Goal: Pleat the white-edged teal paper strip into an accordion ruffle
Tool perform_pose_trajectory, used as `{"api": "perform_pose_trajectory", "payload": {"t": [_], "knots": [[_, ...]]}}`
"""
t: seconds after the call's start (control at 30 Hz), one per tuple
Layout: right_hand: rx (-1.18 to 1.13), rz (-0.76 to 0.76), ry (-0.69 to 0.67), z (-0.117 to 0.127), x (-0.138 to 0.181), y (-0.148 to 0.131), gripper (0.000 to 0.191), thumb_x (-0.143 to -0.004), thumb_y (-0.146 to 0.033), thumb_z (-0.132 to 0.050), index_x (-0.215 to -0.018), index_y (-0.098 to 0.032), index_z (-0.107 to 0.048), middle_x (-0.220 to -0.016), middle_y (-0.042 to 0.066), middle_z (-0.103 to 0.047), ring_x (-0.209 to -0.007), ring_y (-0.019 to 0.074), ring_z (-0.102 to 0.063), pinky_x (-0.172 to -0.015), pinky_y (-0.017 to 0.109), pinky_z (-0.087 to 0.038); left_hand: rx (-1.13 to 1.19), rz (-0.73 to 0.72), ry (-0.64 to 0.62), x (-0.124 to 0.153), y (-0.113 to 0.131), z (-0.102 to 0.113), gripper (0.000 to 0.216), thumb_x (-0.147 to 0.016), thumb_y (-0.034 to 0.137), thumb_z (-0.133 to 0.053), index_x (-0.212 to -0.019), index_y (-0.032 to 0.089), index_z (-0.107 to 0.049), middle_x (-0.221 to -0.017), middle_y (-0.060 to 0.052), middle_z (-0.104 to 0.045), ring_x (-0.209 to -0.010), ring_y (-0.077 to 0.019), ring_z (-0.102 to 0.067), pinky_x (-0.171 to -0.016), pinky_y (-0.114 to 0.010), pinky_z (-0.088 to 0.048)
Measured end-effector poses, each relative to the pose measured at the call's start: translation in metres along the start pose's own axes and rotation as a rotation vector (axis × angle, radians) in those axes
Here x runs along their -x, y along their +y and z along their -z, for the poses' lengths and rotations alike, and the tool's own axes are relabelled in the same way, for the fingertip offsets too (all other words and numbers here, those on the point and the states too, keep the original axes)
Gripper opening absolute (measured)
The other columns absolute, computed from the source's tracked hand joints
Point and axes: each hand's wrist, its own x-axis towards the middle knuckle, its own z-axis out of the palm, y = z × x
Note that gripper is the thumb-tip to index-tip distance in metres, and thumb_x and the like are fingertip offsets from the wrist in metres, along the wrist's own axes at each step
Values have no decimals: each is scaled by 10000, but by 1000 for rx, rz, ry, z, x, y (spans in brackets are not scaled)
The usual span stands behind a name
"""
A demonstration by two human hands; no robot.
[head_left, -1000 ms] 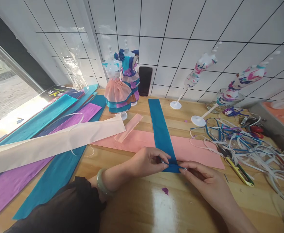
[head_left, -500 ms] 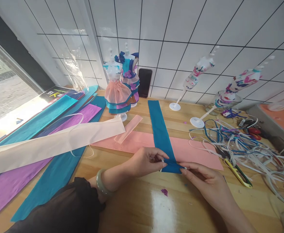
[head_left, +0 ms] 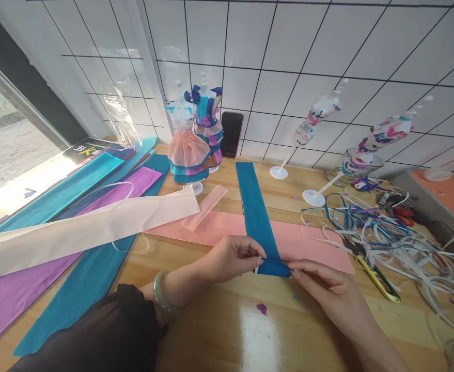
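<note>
Wooden table [head_left: 199, 325], book [head_left: 75, 150] with yellow "K", fingers [head_left: 253, 244] pinching blue strip [head_left: 255, 204]

passing room over near tabletop [head_left: 207, 333], ribbon tangle [head_left: 370, 221] obstructing right side, mannequins [head_left: 385, 132] standing behind

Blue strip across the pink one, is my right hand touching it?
Touching. The head view shows the right hand pinching the blue strip near its lower right corner.

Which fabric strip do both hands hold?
The blue strip crossing atop the long pink strip; it alone is held by left hand and right hand.
</note>
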Motion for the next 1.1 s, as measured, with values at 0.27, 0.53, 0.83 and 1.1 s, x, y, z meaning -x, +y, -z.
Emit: {"api": "perform_pose_trajectory", "payload": {"t": [0.27, 0.53, 0.83, 1.1], "knots": [[17, 4, -13, 1, 0, 1, 158, -700, -343, -651, -796, -241, -724, -861, 38, -730, -798, 212, -674, -714, 289, -557, -57, -54, 10, 1, 0, -1, 112, -727, 206, -599, -769, 112, -645, -681, -33, -619, -624, -97, -562, -588, -197, -445], [-23, 0, 47, -2, 3, 0, 160, -731, -339, -615, -800, -229, -708, -877, 41, -718, -825, 203, -660, -739, 281, -541, -123, -64, 7, 3, -3, 0, 140, -712, 144, -570, -807, 113, -668, -746, -54, -669, -675, -121, -608, -641, -216, -476], [44, 65, -80, 9, 2, 0, 238, -800, -361, -519, -844, -229, -713, -960, 67, -700, -986, 253, -613, -807, 329, -513, -224, -46, 12, 4, 5, -1, 172, -696, 109, -552, -813, 112, -678, -780, -65, -693, -706, -140, -628, -650, -220, -491], [115, 10, 36, -8, 4, -6, 182, -730, -388, -619, -706, -213, -660, -814, 40, -709, -842, 226, -643, -723, 289, -516, -352, -145, -66, 8, 14, -1, 192, -739, 188, -556, -845, 86, -680, -852, -109, -686, -766, -173, -633, -702, -247, -494]]}}
